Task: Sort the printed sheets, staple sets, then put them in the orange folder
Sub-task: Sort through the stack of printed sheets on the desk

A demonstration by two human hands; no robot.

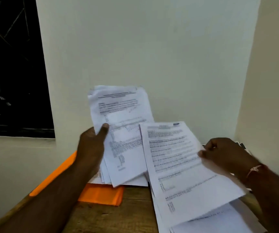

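Observation:
My left hand (91, 145) grips a fanned stack of printed sheets (123, 132), thumb on the front, and holds it upright above the table. My right hand (222, 153) pinches the right edge of a single printed sheet (182, 165), lifted just right of the stack. More printed sheets (211, 221) lie flat beneath it at the lower right. The orange folder (101, 194) lies on the table under my left forearm, partly covered by papers. No stapler shows.
A wooden table (135, 212) stands in a corner of pale walls. A dark window (14, 64) fills the upper left. Some dark objects (241, 145) lie behind my right hand, too hidden to identify.

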